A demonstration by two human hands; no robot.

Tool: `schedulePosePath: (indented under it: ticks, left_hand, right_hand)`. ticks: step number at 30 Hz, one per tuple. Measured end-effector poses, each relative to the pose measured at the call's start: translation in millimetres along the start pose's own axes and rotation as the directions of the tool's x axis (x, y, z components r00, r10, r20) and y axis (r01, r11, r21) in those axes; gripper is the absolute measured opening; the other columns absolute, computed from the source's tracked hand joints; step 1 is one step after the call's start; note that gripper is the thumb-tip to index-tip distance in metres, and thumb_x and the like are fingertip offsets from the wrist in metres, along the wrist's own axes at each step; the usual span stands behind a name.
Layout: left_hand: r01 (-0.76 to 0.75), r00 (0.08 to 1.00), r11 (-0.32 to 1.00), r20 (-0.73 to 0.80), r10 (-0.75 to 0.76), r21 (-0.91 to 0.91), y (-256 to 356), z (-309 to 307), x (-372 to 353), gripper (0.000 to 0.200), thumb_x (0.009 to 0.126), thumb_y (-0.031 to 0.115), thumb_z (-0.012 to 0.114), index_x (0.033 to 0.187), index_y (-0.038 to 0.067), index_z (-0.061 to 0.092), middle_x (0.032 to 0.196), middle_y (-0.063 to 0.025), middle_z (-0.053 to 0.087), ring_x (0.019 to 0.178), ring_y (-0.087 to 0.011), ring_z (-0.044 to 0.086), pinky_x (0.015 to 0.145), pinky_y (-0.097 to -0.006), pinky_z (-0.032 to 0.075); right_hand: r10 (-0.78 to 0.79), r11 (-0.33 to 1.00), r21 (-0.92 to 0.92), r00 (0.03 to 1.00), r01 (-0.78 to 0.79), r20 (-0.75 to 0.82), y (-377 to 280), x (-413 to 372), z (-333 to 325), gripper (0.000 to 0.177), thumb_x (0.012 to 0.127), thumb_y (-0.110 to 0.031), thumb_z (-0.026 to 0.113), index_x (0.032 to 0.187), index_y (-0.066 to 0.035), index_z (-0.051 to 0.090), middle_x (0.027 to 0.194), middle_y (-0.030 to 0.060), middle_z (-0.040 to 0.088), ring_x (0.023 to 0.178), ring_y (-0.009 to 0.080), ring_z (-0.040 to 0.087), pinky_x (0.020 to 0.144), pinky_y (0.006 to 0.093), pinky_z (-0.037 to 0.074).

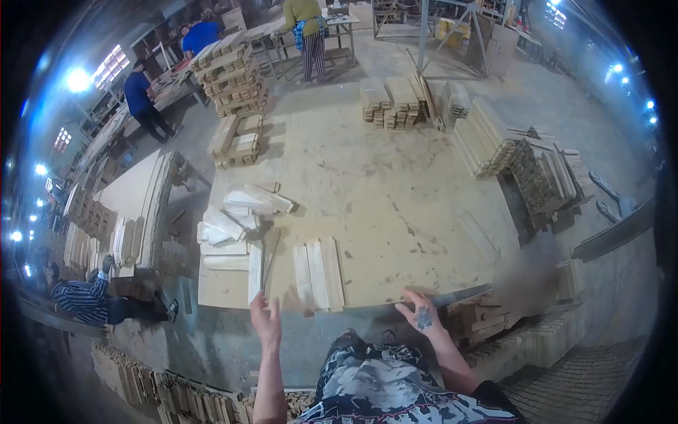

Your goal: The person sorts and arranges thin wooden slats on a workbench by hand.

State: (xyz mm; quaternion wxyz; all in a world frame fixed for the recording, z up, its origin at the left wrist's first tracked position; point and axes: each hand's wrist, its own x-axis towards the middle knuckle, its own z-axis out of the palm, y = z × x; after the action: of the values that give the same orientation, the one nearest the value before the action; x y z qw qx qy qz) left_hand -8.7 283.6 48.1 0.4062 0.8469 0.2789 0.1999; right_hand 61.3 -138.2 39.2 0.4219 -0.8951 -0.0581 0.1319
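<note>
My left hand (265, 321) is at the table's near edge, by the lower end of a pale wooden slat (256, 272). Its fingers look parted and overlap the slat's end; a firm grip on it does not show. To the right, my right hand (422, 315) hovers by the same edge, fingers spread and holding nothing. Between the hands, several slats (318, 274) lie side by side, pointing away from me. A loose heap of pale slats (229, 222) lies beyond my left hand, some crossing others.
The wide tabletop (381, 205) carries slat stacks (392, 102) at its far side and a tall stack (229, 74) at far left. More bundled wood (484, 138) stands right. A person in a striped top (81, 300) is at left; other people work farther back.
</note>
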Motion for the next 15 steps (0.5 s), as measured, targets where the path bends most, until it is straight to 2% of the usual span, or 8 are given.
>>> schedulePosePath:
  ticks: [4,5,12,14,15]
  left_hand:
    - [-0.022,0.984,0.997,0.177,0.009,0.069,22,30,-1,0.049,0.095,0.022,0.07,0.136,0.0,0.056,0.118,-0.0154,0.063,0.101,-0.0242,0.063,0.084,-0.0379,0.052]
    - [-0.033,0.978,0.995,0.209,0.012,0.095,27,37,0,0.048,0.095,0.023,0.069,0.136,0.0,0.057,0.118,-0.016,0.062,0.101,-0.0249,0.063,0.085,-0.0384,0.052]
    - [-0.066,0.94,0.998,0.336,0.058,0.013,32,68,2,0.045,0.097,0.022,0.067,0.133,-0.003,0.058,0.117,-0.0184,0.06,0.099,-0.0266,0.065,0.083,-0.0401,0.054]
    - [-0.085,0.939,0.996,0.337,0.077,0.01,23,68,5,0.044,0.097,0.021,0.066,0.133,-0.003,0.058,0.118,-0.0183,0.059,0.097,-0.0264,0.065,0.082,-0.0394,0.054]
    - [-0.102,0.942,0.995,0.321,0.095,0.003,14,71,4,0.044,0.097,0.02,0.066,0.133,-0.004,0.058,0.118,-0.0181,0.059,0.096,-0.0262,0.065,0.082,-0.0389,0.054]
  right_hand:
    - [0.052,0.991,0.126,0.99,-0.035,-0.134,-3,-19,0,0.047,0.09,-0.031,0.074,0.13,-0.007,0.064,0.123,0.0159,0.068,0.105,0.0295,0.069,0.092,0.0402,0.053]
    - [0.041,0.996,0.087,0.985,-0.026,-0.167,0,-23,3,0.045,0.09,-0.028,0.074,0.129,-0.007,0.064,0.121,0.0144,0.069,0.098,0.0261,0.071,0.087,0.0382,0.055]
    - [0.124,0.992,0.074,0.939,-0.106,-0.32,-24,-55,-9,0.04,0.091,-0.024,0.074,0.126,-0.007,0.066,0.113,0.0141,0.071,0.095,0.0259,0.071,0.084,0.0361,0.056]
    - [0.139,0.99,0.086,0.919,-0.115,-0.368,-23,-56,-17,0.04,0.091,-0.023,0.074,0.126,-0.007,0.066,0.111,0.0142,0.072,0.093,0.0253,0.072,0.083,0.0351,0.056]
    - [0.182,0.98,0.147,0.906,-0.135,-0.383,-17,-56,-22,0.039,0.091,-0.022,0.074,0.125,-0.006,0.066,0.111,0.0137,0.072,0.093,0.0242,0.072,0.081,0.0344,0.057]
